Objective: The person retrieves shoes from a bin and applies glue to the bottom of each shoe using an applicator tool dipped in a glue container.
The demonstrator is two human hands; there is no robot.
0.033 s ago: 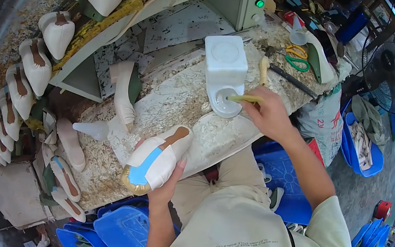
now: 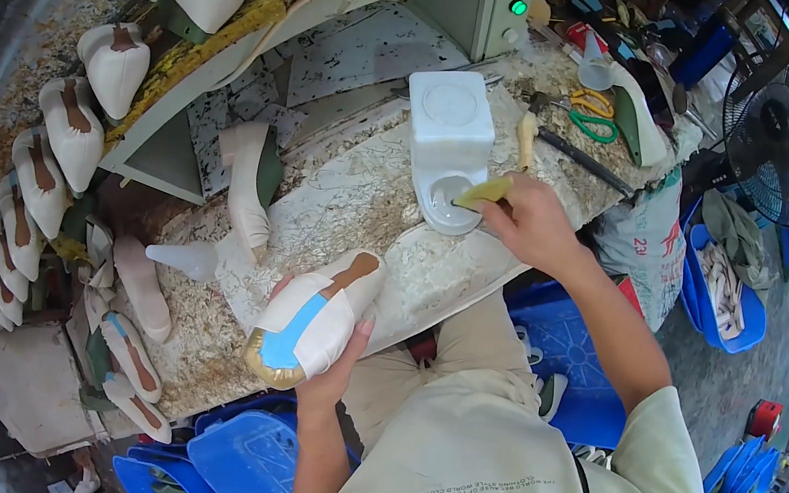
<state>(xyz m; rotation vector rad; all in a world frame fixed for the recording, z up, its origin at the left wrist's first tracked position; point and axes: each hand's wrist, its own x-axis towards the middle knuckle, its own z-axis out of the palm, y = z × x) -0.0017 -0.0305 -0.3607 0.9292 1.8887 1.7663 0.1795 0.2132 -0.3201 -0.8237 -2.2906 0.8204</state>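
My left hand point(image 2: 334, 375) is closed around a cream shoe upper on a last point(image 2: 325, 336), its underside turned up. That underside shows a brown strip, a blue strip and a gold end. Over the bench, my right hand point(image 2: 536, 228) pinches a thin yellowish flat piece point(image 2: 486, 193), perhaps a spreader. Its tip reaches into the round cup at the front of a white plastic dispenser point(image 2: 452, 122). Whatever is in the cup looks pale, and I cannot make it out.
Several cream shoes on lasts point(image 2: 70, 132) line the curved rack at left. A translucent bottle point(image 2: 183, 258) lies on the stained workbench point(image 2: 321, 196). Beyond the dispenser are a hammer point(image 2: 583, 162) and green-handled scissors point(image 2: 593, 126). Blue bins point(image 2: 253, 464) and a fan point(image 2: 780, 144) stand around.
The yellowish piece has turned in my right fingers, so more of its flat face shows. My left hand and the shoe have barely moved.
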